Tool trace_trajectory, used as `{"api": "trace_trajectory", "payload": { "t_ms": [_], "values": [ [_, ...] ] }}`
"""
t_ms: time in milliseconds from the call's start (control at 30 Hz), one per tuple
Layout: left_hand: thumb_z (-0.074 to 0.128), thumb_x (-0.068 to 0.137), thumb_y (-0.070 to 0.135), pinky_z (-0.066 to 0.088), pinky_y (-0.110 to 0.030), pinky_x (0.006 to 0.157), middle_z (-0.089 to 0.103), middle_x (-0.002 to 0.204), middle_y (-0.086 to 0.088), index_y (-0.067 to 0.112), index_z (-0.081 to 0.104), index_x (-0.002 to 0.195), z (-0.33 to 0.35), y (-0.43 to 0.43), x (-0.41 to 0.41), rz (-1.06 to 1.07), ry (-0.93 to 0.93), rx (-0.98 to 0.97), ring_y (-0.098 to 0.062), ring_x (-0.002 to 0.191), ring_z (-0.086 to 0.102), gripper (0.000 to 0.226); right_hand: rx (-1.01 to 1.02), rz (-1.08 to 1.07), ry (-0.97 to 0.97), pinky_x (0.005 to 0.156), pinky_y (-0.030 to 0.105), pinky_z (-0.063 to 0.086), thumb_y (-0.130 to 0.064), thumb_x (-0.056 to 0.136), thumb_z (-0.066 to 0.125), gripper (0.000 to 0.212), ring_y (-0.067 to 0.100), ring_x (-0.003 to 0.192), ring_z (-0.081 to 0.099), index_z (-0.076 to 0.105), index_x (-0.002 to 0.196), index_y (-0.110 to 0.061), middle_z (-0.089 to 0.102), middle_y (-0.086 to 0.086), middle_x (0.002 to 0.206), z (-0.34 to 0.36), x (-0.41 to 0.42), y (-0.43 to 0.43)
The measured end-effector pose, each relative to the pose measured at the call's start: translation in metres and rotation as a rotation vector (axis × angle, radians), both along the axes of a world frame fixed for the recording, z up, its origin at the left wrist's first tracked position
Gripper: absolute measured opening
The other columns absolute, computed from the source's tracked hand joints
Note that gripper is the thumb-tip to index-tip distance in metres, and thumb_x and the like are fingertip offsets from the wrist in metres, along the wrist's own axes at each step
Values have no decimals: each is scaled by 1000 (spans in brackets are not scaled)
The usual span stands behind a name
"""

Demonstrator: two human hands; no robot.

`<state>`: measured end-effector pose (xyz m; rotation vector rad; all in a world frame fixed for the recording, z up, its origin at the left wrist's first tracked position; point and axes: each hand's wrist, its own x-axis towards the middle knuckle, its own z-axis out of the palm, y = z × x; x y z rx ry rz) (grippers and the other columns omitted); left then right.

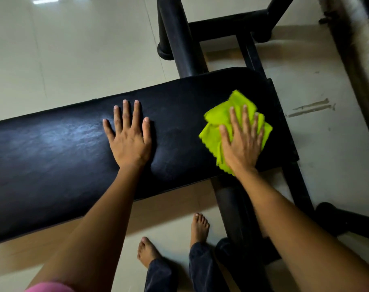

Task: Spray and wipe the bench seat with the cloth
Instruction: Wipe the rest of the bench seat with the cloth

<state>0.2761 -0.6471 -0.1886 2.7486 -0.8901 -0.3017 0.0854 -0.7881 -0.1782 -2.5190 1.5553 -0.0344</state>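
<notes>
Pressing flat, the open right hand (241, 142) is probably wiping the cloth (234, 125) across the bench (53, 157); the open left hand (128, 140) is steadying.

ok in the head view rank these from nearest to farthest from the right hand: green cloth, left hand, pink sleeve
1. Bright green microfibre cloth: directly under the right hand.
2. Left hand: flat on the black padded bench seat, to the left.
3. Pink sleeve: bottom-left corner.
</notes>
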Motion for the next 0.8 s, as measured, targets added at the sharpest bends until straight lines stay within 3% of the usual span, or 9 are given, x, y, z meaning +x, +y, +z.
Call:
{"api": "trace_trajectory", "payload": {
  "t_ms": [100,200,267,367,533,733,800],
  "values": [
    [14,99,45,-7,-46,117,8,159,2,29,12,149,-2,0,-2,1,-13,8,-18,146,0,53,-24,-158,-25,115,51,9,-64,87,19,65,30,144,12,23,145,-35,18,-3,156,-4,13,18],
    [13,98,45,-6,-47,117,8,159,2,30,12,149,-3,1,-1,5,-18,8,-18,146,0,53,-70,17,2,112,52,16,-62,87,27,63,34,140,23,31,143,-33,30,0,152,-8,11,68],
    [14,99,44,-5,-47,117,10,159,2,29,13,149,-3,2,-1,2,-16,14,-19,146,2,52,-80,149,52,111,50,13,-62,90,20,60,32,140,21,31,143,-34,31,-1,152,-8,2,90],
    [15,98,45,-5,-47,117,11,159,1,29,14,149,-2,2,0,-4,-26,7,-19,146,2,53,-74,218,66,110,49,17,-61,91,16,59,29,139,22,31,142,-35,32,-2,151,-7,1,64],
    [15,99,45,-6,-46,117,9,159,2,29,12,149,-4,1,-2,4,-25,14,-18,146,0,53,18,-85,-18,115,48,5,-60,90,24,59,28,145,10,23,145,-37,16,-5,156,-4,29,9],
    [15,99,45,-5,-47,117,9,159,2,30,12,149,-2,1,-2,1,-12,32,-18,146,1,52,-67,154,60,110,49,24,-53,91,28,55,31,137,32,33,142,-33,35,1,150,-7,1,48],
    [13,97,47,-5,-47,117,10,159,2,30,12,149,-2,3,0,-3,-12,33,-18,146,1,54,-24,104,49,109,51,26,-52,91,26,55,32,138,30,32,142,-33,32,3,151,-4,-7,21]
  ]
}}
